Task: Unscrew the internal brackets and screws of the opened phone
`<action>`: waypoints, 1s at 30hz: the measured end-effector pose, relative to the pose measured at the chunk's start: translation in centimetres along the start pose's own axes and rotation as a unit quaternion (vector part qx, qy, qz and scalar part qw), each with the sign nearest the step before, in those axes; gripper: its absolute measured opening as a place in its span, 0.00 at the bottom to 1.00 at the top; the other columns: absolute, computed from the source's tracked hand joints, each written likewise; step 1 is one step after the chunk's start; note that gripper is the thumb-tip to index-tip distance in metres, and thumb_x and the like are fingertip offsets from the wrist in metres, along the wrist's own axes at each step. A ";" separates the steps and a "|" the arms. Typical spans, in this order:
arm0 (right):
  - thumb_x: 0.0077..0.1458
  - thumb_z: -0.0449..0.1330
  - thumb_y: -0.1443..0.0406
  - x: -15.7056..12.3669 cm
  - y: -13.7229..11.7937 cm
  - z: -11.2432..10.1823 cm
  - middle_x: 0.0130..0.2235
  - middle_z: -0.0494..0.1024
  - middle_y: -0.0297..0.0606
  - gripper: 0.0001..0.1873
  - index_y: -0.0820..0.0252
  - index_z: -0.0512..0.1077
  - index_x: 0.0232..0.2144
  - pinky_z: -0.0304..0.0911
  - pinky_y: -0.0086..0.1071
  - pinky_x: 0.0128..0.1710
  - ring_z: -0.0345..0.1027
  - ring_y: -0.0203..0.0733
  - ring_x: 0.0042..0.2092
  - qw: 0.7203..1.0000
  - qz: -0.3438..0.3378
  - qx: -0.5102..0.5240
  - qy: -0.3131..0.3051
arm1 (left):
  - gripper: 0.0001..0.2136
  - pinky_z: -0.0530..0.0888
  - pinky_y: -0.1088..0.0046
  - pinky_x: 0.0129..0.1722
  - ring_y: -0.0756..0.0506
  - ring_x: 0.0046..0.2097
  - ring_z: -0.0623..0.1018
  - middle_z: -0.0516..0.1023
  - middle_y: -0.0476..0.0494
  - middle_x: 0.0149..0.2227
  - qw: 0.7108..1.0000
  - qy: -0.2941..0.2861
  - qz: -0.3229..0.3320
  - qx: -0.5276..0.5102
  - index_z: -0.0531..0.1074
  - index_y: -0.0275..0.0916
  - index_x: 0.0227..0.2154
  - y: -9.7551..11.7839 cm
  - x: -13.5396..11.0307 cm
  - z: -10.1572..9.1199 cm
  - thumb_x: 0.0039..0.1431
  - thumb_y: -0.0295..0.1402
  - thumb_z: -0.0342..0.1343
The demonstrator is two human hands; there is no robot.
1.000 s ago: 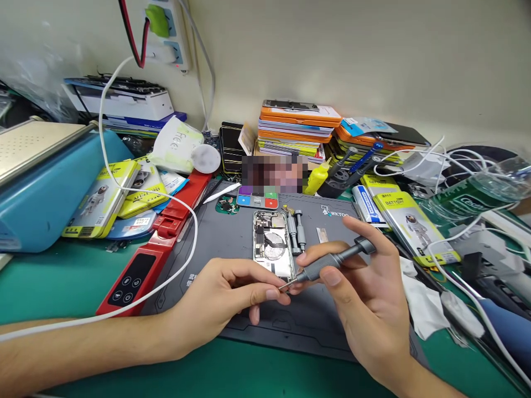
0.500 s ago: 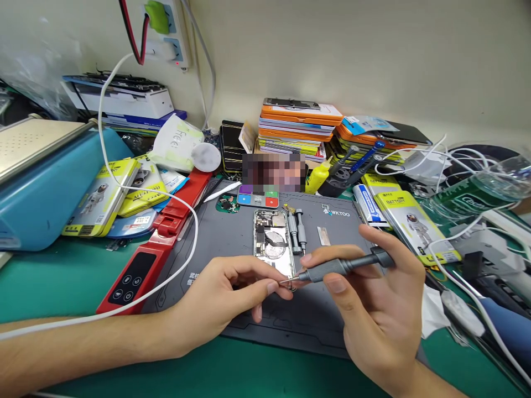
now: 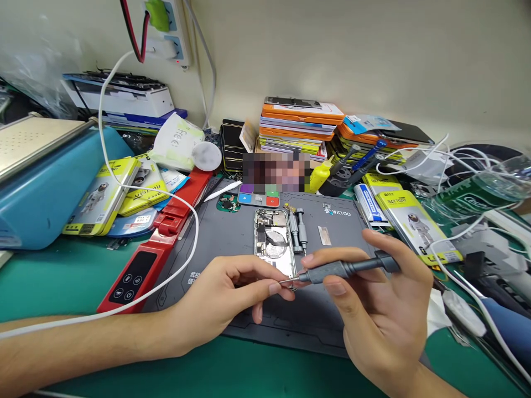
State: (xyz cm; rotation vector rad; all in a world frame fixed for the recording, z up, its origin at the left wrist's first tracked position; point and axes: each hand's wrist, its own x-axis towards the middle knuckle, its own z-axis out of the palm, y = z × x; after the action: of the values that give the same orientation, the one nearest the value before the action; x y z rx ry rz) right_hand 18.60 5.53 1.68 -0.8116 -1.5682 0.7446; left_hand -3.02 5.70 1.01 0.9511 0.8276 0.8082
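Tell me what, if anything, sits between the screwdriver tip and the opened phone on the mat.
Nothing visible. The grey metal screwdriver in the right hand points its tip at the lower edge of the opened silver phone; the left hand pinches beside the tip.

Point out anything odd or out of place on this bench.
The phone on the mat lies open, insides bared. A white cable trails across the mat's left corner. A bottle lies tipped among wires.

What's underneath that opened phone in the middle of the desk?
The opened phone lies on a dark grey work mat, which rests on the green desk. The left hand covers the phone's near end, and the mat directly under the phone is hidden.
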 end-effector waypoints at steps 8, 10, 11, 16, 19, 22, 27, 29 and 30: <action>0.73 0.60 0.65 0.4 0.1 -0.1 0.41 0.84 0.40 0.25 0.43 0.63 0.67 0.86 0.42 0.39 0.84 0.50 0.44 0.997 0.068 0.024 -0.014 | 0.04 0.75 0.79 0.28 0.54 0.25 0.76 0.89 0.43 0.40 1.000 0.001 -0.008 -0.014 0.86 0.39 0.39 0.1 0.2 0.0 0.67 0.32 0.67; 0.74 0.59 0.64 0.5 0.2 -0.1 0.40 0.84 0.41 0.23 0.42 0.63 0.67 0.86 0.43 0.36 0.84 0.51 0.44 0.997 0.077 0.023 -0.019 | 0.04 0.75 0.79 0.29 0.54 0.25 0.76 0.90 0.42 0.40 1.000 0.001 -0.011 -0.013 0.86 0.39 0.40 0.0 0.2 0.0 0.68 0.32 0.67; 0.74 0.59 0.63 0.5 0.2 -0.1 0.40 0.84 0.41 0.23 0.41 0.63 0.66 0.86 0.43 0.35 0.84 0.51 0.43 0.996 0.083 0.026 -0.022 | 0.04 0.75 0.79 0.29 0.54 0.25 0.76 0.90 0.42 0.40 1.000 0.001 -0.011 -0.013 0.86 0.39 0.39 0.0 0.2 -0.1 0.68 0.32 0.67; 0.73 0.60 0.64 0.8 0.4 -0.1 0.42 0.85 0.39 0.24 0.43 0.63 0.66 0.87 0.38 0.36 0.84 0.45 0.40 0.988 0.120 0.091 -0.027 | 0.04 0.76 0.78 0.29 0.55 0.24 0.76 0.90 0.43 0.41 1.000 -0.006 -0.006 -0.019 0.86 0.39 0.40 -0.4 0.1 -0.2 0.68 0.32 0.67; 0.73 0.61 0.64 1.0 0.5 -0.1 0.43 0.85 0.36 0.23 0.43 0.64 0.66 0.86 0.36 0.38 0.84 0.40 0.36 0.980 0.144 0.136 -0.032 | 0.04 0.76 0.78 0.28 0.54 0.25 0.77 0.90 0.43 0.42 0.999 -0.012 0.000 -0.029 0.86 0.39 0.40 -0.4 0.1 0.0 0.68 0.31 0.67; 0.73 0.62 0.63 1.1 0.6 -0.1 0.42 0.86 0.35 0.23 0.44 0.64 0.65 0.85 0.33 0.37 0.83 0.38 0.35 0.969 0.177 0.170 -0.032 | 0.04 0.76 0.81 0.28 0.50 0.34 0.83 0.90 0.42 0.44 0.999 -0.019 0.001 -0.037 0.87 0.40 0.40 -0.3 0.1 0.2 0.67 0.30 0.66; 0.73 0.62 0.64 1.3 0.4 -0.1 0.40 0.85 0.34 0.22 0.45 0.65 0.65 0.82 0.30 0.37 0.81 0.37 0.35 0.949 0.240 0.202 -0.028 | 0.04 0.77 0.81 0.34 0.48 0.44 0.85 0.89 0.45 0.46 0.999 -0.034 -0.002 0.011 0.86 0.41 0.42 -0.3 0.1 0.1 0.66 0.31 0.68; 0.73 0.61 0.64 1.5 0.3 -0.3 0.41 0.85 0.35 0.23 0.45 0.64 0.65 0.82 0.31 0.35 0.80 0.37 0.32 0.942 0.248 0.223 -0.037 | 0.05 0.77 0.79 0.35 0.50 0.39 0.84 0.89 0.46 0.46 0.996 -0.038 0.000 0.077 0.86 0.42 0.43 -0.3 0.0 -0.1 0.69 0.33 0.66; 0.73 0.60 0.64 1.6 0.2 -0.5 0.41 0.85 0.36 0.23 0.46 0.64 0.65 0.82 0.32 0.33 0.80 0.38 0.31 0.942 0.244 0.228 -0.033 | 0.06 0.76 0.78 0.35 0.50 0.37 0.83 0.89 0.47 0.45 0.991 -0.041 0.010 0.129 0.85 0.42 0.44 -0.4 -0.1 -0.1 0.71 0.33 0.64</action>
State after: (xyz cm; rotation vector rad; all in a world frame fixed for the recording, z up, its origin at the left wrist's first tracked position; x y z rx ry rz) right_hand 18.92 7.03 2.45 -0.8343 -1.1802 1.4483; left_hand -3.07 5.55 0.61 1.2151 0.8656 0.6832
